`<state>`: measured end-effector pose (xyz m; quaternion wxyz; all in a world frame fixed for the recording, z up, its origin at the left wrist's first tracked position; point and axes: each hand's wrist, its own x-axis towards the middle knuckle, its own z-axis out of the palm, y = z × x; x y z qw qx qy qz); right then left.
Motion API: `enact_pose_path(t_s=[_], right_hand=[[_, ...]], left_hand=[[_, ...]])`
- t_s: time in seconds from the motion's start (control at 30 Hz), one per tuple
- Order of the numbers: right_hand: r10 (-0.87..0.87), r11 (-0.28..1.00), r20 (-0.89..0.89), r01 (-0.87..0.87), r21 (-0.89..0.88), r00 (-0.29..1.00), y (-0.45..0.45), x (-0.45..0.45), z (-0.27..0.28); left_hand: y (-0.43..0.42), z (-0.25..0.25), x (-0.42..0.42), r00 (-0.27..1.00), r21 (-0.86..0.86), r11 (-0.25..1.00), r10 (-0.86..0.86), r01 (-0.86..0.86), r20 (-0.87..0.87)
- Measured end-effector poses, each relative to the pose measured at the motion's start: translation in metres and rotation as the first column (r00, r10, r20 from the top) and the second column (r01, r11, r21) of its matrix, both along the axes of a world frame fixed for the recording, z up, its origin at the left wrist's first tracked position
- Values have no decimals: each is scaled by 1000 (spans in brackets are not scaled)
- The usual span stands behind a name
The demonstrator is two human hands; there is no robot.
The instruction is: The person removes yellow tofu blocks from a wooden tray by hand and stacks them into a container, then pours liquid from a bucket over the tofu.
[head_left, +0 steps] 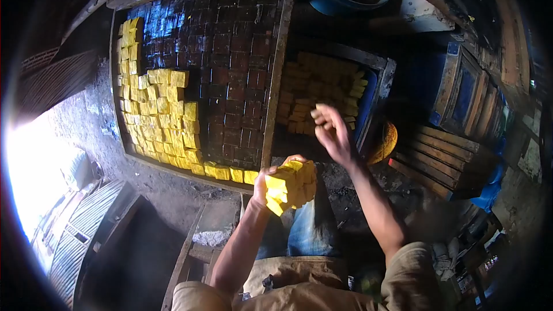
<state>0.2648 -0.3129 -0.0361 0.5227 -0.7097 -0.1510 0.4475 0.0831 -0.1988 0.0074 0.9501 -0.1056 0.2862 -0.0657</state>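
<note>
My left hand (261,190) is closed around a stack of yellow blocks (300,181) that look like tofu, held in front of my lap. Up and to the right, my right hand (336,137) is raised with thumb and fingers apart and nothing visible in it. Beneath it, more yellow blocks (322,89) lie in rows in a shaded blue-lined crate (377,95). On the left is a wood-framed woven tray (236,57), its left side and near edge covered with similar yellow blocks (158,115).
A yellow round container (385,141) sits just right of the crate. Stacked wooden slatted crates (438,155) stand further right. At the top is a blue tub (345,3). A corrugated sheet (86,242) lies at lower left, near bright light.
</note>
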Motion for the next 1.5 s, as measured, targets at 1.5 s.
enact_pose_path(t_s=[1.5], right_hand=[[96,993,49,-93,-72,994,-32,-43,25]], left_hand=[[-25,-17,39,936,343,927,-23,151,-351]])
